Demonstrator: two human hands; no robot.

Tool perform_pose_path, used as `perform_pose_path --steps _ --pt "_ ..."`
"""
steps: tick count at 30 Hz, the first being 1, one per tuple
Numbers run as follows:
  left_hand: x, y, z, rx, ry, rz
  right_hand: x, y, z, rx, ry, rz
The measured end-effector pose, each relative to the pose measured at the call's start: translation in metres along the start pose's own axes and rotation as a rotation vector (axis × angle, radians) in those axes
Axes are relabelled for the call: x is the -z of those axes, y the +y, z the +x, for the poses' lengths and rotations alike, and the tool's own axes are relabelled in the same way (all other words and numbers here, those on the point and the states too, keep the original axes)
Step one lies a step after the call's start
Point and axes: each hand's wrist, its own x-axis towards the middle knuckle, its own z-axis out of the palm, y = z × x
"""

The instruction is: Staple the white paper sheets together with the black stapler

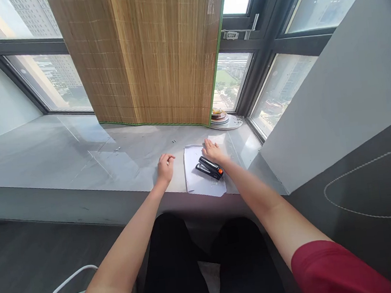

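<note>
My left hand rests on the pale window sill, left of a stack of white paper. Its fingers are loosely curled in, and I see nothing in them. My right hand lies over the upper right edge of the paper, fingers stretched out and apart. Just below it, a black stapler with an orange-red part at its lower right end lies slantwise on the sheets. Neither hand grips the stapler. The paper's lower edge sticks out slightly past the sill's front edge.
A bamboo blind hangs down to the sill ahead. Behind its right corner stands a stack of plates. Small bits lie on the sill. A beaded cord hangs at right; a white cable runs at lower left.
</note>
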Motion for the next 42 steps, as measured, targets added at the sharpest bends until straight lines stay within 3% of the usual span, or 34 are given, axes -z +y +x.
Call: perform_pose_path --steps 4,7,10,13,15,17,22,26,32,36,42 --pt "-0.021 0.024 -0.019 -0.434 -0.540 0.289 0.008 0.016 -0.010 -0.020 0.069 0.081" --pt "-0.028 0.032 -0.027 -0.501 -0.710 0.476 0.018 0.016 -0.015 -0.009 0.232 0.255" --pt "-0.027 0.032 -0.028 -0.471 -0.708 0.547 0.027 0.014 -0.034 -0.008 0.385 0.396" --pt "-0.026 0.032 -0.027 -0.461 -0.692 0.549 0.027 0.009 -0.072 0.147 0.360 0.566" --pt "-0.026 0.033 -0.027 -0.468 -0.685 0.542 0.022 0.005 -0.101 0.270 0.322 0.572" --pt "-0.026 0.033 -0.027 -0.476 -0.678 0.529 0.019 0.008 -0.126 0.294 0.350 0.550" --pt "-0.024 0.032 -0.026 -0.431 -0.622 0.561 0.030 0.058 -0.171 0.134 0.510 0.620" --pt "-0.030 0.037 -0.030 -0.518 -0.570 0.540 0.042 0.099 -0.199 0.122 0.457 0.565" --pt "-0.053 0.059 -0.049 -0.589 -0.684 0.517 0.040 0.087 -0.213 0.241 0.347 0.517" --pt "-0.055 0.067 -0.050 -0.561 -0.746 0.544 0.040 0.074 -0.213 0.261 0.334 0.500" --pt "-0.058 0.077 -0.057 -0.459 -0.709 0.488 0.043 0.059 -0.210 0.271 0.306 0.497"
